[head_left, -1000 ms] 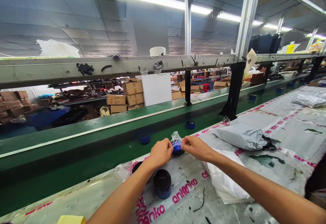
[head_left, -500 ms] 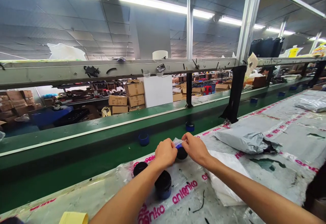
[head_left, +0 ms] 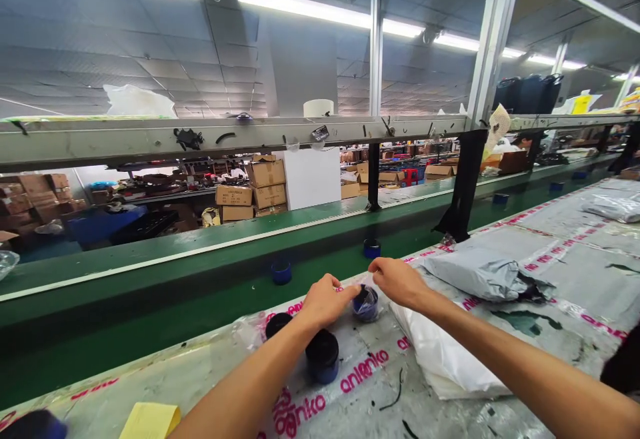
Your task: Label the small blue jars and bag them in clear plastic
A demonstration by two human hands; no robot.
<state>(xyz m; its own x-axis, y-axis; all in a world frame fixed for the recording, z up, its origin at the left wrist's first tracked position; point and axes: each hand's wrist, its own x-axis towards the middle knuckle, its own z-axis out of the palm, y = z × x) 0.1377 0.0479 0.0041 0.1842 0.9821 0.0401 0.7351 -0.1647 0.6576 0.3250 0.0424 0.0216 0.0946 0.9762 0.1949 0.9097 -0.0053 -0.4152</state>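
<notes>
A small dark blue round container with clear film around it sits on the plastic-covered table. My left hand is at its left side, fingers apart, fingertips against its upper rim. My right hand hovers just above and to the right, its fingers pressed together; what they hold, if anything, is too small to make out. Nearer to me a black-topped blue container stands by my left forearm, and another dark one is partly behind that forearm.
White sheets lie under my right forearm. A grey plastic bag is farther right. Beyond the table edge, blue containers sit on the green belt. A black-wrapped post rises beside it. Yellow paper lies near left.
My hands have moved apart. The left has loosened its fingers, and the right has shifted rightward and slightly up. The container between them now shows more fully, with film around it.
</notes>
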